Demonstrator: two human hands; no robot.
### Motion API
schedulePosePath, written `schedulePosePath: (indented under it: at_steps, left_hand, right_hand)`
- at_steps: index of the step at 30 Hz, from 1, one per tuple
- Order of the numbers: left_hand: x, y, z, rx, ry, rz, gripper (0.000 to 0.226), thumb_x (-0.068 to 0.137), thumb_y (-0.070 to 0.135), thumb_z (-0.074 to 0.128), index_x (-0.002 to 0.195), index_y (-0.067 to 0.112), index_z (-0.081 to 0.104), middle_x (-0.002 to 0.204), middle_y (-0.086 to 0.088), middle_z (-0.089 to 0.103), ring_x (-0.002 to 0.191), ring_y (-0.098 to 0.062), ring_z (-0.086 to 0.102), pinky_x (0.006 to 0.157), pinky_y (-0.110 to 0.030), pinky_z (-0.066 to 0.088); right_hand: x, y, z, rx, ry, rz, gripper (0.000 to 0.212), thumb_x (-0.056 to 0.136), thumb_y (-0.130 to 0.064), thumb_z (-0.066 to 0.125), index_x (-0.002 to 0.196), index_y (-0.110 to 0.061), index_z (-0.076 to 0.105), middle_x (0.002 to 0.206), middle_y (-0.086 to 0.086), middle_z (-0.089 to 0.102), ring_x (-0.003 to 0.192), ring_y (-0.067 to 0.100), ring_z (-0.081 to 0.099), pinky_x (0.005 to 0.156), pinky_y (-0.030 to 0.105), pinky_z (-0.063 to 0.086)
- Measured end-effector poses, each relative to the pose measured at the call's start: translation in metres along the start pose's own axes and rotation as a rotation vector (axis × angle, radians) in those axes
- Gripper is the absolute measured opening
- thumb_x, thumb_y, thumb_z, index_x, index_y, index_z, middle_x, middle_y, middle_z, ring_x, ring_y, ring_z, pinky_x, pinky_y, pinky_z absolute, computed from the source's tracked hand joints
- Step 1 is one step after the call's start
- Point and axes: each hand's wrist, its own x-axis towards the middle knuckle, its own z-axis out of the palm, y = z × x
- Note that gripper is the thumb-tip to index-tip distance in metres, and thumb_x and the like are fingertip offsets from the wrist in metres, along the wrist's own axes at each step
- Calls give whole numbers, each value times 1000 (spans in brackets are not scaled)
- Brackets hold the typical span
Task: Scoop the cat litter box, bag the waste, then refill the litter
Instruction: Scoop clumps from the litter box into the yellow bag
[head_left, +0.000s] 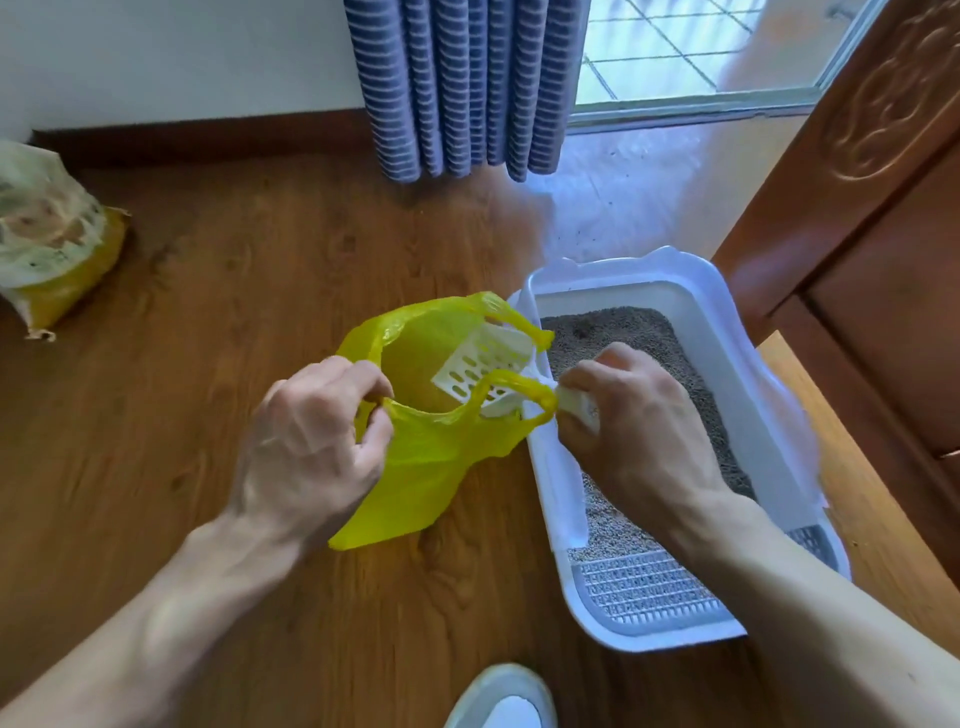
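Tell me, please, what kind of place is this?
Probably a room in a home. It has a wood floor, a striped curtain beside a glass door, and a litter box standing on the floor.

Scoop (480, 371) handle buried under right hand (631, 415) fingers. Bag (436, 457) interior below scoop unseen. Litter sack (49, 239), well left of left-hand fingers, cropped by edge.

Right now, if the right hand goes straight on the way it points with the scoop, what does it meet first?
Probably the inside of the yellow bag. The right hand aims the white scoop left into the bag's open mouth, which the left hand holds open. Depth is unclear.
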Motion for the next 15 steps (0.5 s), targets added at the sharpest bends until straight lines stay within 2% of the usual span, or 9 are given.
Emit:
schedulePosePath:
  at_steps: [2,4,8,12,15]
  left_hand:
    - [-4,-2,0,-9,-14,-4,11,79,23,58,87,20,65,80,2,61,62,-19,49,65,-39,51]
    - [-9,-2,4,3,-62,12,13,79,25,58,89,21,64,81,4,59,71,-21,54,68,-41,52]
    - [-16,4,13,-18,-105,40,29,79,24,60,107,21,66,90,4,56,83,-20,54,74,-34,51]
    - [-17,19,14,-40,-78,41,40,79,24,61,119,21,64,91,6,47,82,-18,51,74,-32,47]
    - [-15,29,14,-47,-57,55,42,81,19,67,123,19,62,90,7,40,81,-21,50,74,-35,49]
  right_hand:
    - [-1,0,-5,2,14,-23,7,80,-24,69,85,-19,70,84,1,55,81,27,54,66,36,47]
    - [-6,3,-9,6,-19,-35,7,79,-24,70,85,-21,71,84,-1,56,80,25,55,65,35,46]
    - [-19,14,-16,43,-89,-39,11,74,-25,74,85,-25,71,82,-4,57,74,22,57,64,36,50]
    - [-33,23,-26,127,-27,-4,12,73,-24,77,84,-25,71,79,-7,56,67,16,57,61,35,50]
    - [-46,26,-37,200,25,15,11,75,-25,76,85,-25,70,81,-9,59,71,11,60,65,33,50]
